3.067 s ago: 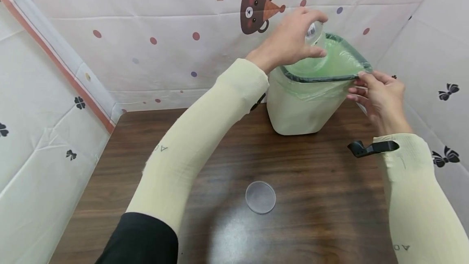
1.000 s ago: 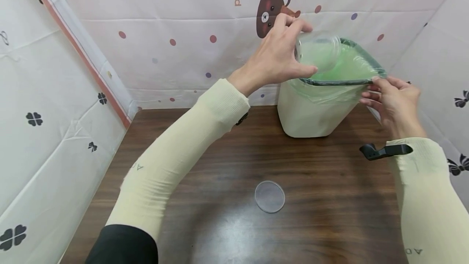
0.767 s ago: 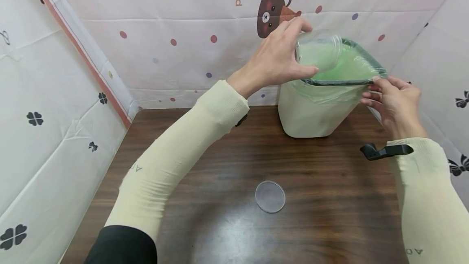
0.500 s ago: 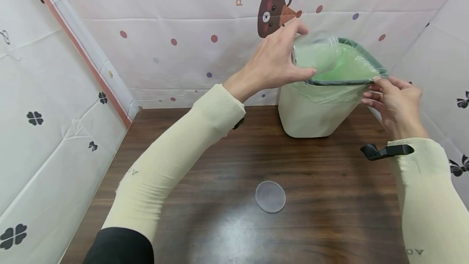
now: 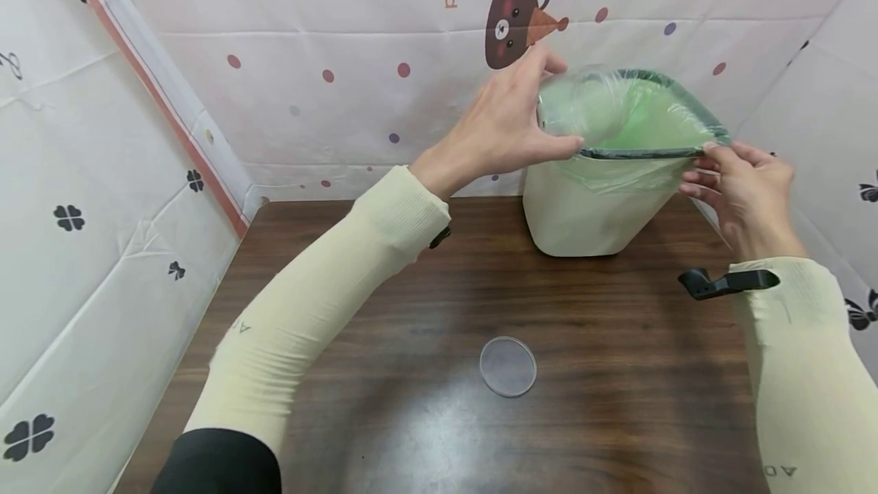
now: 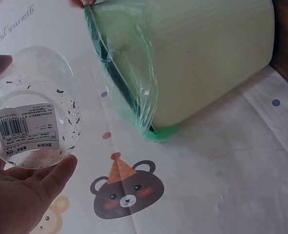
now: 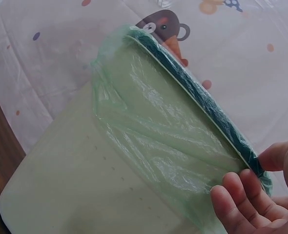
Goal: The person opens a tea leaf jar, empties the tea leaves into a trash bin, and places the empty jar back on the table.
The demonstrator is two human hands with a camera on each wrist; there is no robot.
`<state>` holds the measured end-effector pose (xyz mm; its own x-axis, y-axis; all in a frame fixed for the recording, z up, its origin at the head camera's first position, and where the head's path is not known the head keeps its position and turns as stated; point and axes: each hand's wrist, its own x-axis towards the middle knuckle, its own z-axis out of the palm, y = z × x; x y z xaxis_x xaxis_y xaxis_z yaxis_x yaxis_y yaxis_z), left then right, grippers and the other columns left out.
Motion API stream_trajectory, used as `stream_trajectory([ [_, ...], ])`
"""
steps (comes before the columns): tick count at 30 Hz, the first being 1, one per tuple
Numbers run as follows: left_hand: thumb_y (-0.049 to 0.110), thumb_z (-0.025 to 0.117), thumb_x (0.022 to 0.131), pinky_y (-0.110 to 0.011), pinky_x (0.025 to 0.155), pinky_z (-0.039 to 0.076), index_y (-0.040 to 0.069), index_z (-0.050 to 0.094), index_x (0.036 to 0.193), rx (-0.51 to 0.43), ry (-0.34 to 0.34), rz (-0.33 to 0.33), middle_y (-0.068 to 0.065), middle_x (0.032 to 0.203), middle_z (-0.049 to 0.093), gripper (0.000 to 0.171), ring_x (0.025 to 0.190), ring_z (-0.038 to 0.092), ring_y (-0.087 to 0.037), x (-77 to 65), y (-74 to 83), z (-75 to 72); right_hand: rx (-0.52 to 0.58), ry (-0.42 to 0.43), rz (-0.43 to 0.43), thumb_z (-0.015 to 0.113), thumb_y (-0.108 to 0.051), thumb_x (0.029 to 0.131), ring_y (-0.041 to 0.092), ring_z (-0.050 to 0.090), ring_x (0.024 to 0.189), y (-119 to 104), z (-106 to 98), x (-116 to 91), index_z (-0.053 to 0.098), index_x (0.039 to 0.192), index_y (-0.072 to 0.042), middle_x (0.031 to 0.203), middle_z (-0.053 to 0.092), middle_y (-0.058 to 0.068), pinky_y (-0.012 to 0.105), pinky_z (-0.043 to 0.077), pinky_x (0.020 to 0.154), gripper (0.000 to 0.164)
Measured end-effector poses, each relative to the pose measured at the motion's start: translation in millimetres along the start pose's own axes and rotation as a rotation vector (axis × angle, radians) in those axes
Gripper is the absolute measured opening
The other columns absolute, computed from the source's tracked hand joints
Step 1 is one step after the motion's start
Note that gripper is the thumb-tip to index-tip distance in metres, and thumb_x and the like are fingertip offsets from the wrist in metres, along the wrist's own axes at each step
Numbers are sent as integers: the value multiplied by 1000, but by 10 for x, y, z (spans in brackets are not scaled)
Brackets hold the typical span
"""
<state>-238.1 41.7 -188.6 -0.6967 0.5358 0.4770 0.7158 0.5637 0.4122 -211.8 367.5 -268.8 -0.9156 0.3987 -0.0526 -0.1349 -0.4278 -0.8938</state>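
Note:
My left hand (image 5: 495, 122) grips a clear plastic jar (image 5: 579, 107) by its base end, thumb on one side and fingers on the other. The jar lies on its side, its far end at the left part of the bin opening. Seen from the left wrist, the jar's base has a white barcode label (image 6: 27, 127), with dark specks scattered around it. My right hand (image 5: 751, 185) pinches the right front corner of the bin's rim, over the green plastic liner (image 7: 144, 112). The pale bin (image 5: 590, 216) stands tilted toward the right, its liner folded over the rim.
A round clear lid (image 5: 507, 367) lies flat on the dark wooden table (image 5: 384, 372), in front of the bin. Patterned cloth walls (image 5: 309, 113) rise behind and at both sides, with the bin close to the back one.
Three seconds ago the jar was tipped more steeply, mouth down, over the bin. Since then it has turned more sideways, and my left hand has drawn it left and lower. The right hand keeps its hold.

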Motion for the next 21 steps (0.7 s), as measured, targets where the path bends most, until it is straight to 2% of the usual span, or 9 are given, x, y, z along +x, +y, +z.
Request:
stream_trajectory([
  [5, 49, 82, 76, -19, 91, 38, 15, 46, 133, -4, -3, 4, 5, 131, 55, 76, 106, 51, -9, -41, -12, 0, -15, -1, 2, 76, -4, 89, 25, 68, 58, -3, 8, -9, 42, 130, -12, 82, 69, 10, 37, 58, 52, 55],
  [12, 46, 82, 76, -19, 92, 38, 13, 46, 133, -6, 7, 5, 2, 132, 54, 74, 112, 50, -9, -118, -57, 21, -54, -2, -24, 77, -7, 89, 24, 67, 55, 9, 29, -17, 41, 131, -12, 81, 69, 9, 37, 58, 51, 56],
  [16, 43, 82, 76, -20, 87, 40, 13, 46, 130, -26, 20, 1, 2, 129, 54, 72, 107, 51, -10, -151, -87, 43, -87, 4, -31, 77, -10, 89, 24, 68, 56, 18, 40, -26, 42, 130, -12, 81, 69, 9, 36, 58, 51, 54],
  [21, 43, 82, 76, -20, 87, 41, 12, 45, 131, -27, 26, 5, 2, 127, 54, 74, 105, 51, -9, -186, -115, 72, -105, 10, -26, 76, -12, 90, 22, 69, 59, 22, 40, -42, 39, 140, -13, 81, 70, 8, 36, 57, 51, 62],
])
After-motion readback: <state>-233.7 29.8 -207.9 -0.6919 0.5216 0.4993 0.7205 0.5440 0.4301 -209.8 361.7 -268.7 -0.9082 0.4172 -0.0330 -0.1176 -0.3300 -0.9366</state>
